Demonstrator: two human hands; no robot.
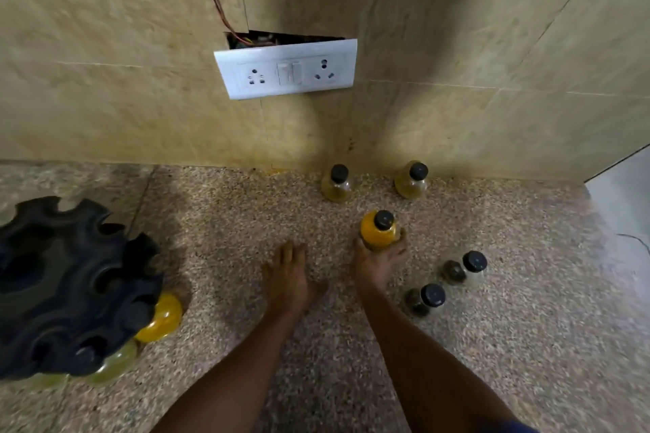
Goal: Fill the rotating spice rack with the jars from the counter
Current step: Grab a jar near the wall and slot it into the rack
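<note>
A black rotating spice rack stands at the left of the speckled counter. It holds a yellow jar and a greenish jar in its lower slots. My right hand is wrapped around a yellow-filled jar with a black cap in mid-counter. My left hand lies flat on the counter, fingers together, holding nothing. Two pale-green jars stand by the wall. Two dark-filled jars stand right of my right hand.
A tiled wall rises behind the counter, with a white socket plate hanging loose under an open hole with red wires. A white surface borders the counter at the far right.
</note>
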